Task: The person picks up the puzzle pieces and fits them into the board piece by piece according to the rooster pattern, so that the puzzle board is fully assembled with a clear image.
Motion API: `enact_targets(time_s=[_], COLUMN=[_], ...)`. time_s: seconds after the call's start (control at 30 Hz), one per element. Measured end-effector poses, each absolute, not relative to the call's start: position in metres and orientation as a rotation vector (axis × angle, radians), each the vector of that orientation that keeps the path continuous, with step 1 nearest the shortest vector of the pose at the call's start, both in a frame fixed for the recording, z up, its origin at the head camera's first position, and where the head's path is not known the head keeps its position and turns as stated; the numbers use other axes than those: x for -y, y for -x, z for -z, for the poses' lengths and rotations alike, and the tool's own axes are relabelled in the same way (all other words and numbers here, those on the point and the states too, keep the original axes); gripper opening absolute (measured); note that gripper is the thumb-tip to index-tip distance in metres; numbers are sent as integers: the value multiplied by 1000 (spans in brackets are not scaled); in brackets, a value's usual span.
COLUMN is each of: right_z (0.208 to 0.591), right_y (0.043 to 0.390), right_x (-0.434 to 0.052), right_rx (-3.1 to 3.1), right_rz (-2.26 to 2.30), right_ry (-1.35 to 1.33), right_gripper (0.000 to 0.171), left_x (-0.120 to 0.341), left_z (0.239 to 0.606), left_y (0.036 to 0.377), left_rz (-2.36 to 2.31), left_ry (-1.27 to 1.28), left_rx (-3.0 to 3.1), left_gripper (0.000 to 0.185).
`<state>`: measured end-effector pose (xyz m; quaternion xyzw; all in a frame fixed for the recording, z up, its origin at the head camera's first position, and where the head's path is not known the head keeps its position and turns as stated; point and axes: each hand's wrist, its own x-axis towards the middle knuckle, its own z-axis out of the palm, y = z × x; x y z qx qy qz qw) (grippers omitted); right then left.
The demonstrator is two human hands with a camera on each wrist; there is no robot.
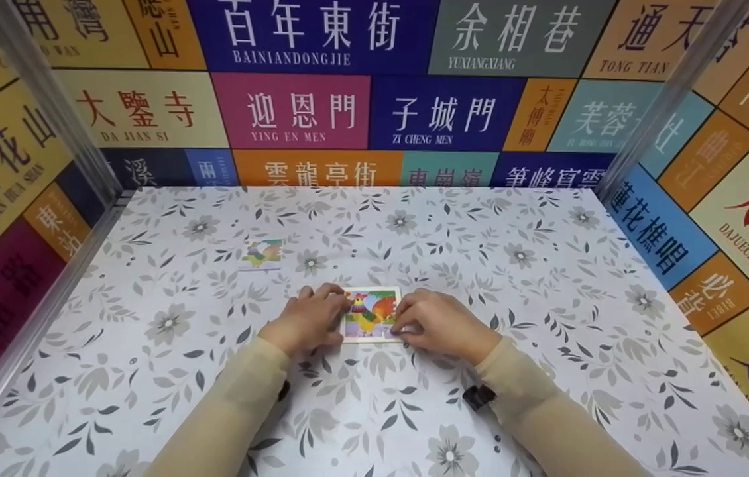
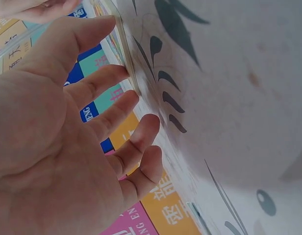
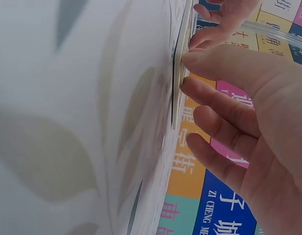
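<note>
At frame centre on the counter point(image 1: 547, 318), both hands, left point(image 1: 308, 319) and right point(image 1: 437, 324), press flat fingers against the rooster puzzle point(image 1: 372, 314), squaring its edges.

I wear long, close-fitting sleeves of pale beige cloth on both arms, running down to my wrists. My left hand point(image 1: 308, 319) and right hand point(image 1: 439, 324) are bare, without rings. A small black strap point(image 1: 478, 396) sits under my right wrist.

Multicoloured rooster card point(image 1: 372, 313), white tablecloth point(image 1: 514, 278) (grey floral print), beige sleeves point(image 1: 229, 411)
</note>
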<state>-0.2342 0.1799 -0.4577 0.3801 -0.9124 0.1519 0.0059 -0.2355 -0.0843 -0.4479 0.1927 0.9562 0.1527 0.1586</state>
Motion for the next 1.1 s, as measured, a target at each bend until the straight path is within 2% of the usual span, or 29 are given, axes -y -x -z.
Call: enact_targets(time_s=[1.1], right_z=[454], right_y=[233], right_x=[-171], right_rx=[2875], right_rz=[-380], right_ry=[-1151], right_gripper=[8], left_x=[85], left_z=[447], left_y=[234], left_rz=[-431], left_ry=[-585], left_rx=[-2751], left_gripper=[61])
